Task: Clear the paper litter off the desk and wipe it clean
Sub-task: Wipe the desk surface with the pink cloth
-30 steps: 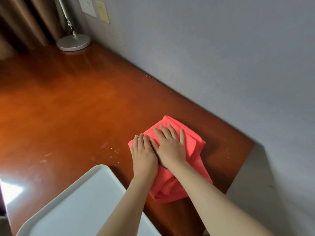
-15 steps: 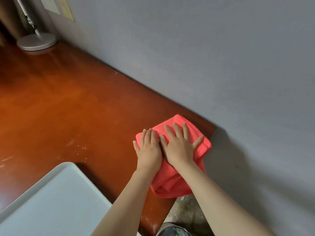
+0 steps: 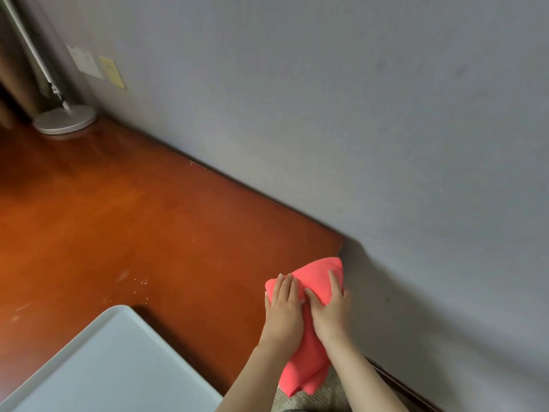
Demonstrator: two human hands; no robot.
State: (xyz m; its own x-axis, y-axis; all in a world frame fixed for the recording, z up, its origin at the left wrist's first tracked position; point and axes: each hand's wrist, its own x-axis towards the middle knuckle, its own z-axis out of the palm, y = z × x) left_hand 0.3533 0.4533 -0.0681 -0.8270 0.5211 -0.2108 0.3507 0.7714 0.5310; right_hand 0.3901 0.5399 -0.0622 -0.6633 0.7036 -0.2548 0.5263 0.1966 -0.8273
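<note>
A folded coral-red cloth (image 3: 319,278) lies at the right end of the brown wooden desk (image 3: 148,221), its lower part hanging over the desk's edge. My left hand (image 3: 283,310) and my right hand (image 3: 329,307) press flat on the cloth side by side, fingers straight. Small pale crumbs (image 3: 139,285) and faint smears dot the desk left of my hands.
A white chair back (image 3: 113,361) stands against the desk's near edge at the lower left. A lamp's round grey base (image 3: 65,118) sits at the far left corner. The grey wall (image 3: 356,114) runs along the desk's back; carpet shows below the right edge.
Both hands have slid the cloth to the right, from the desk's surface to its right edge, where the cloth now hangs over. The view has shifted.
</note>
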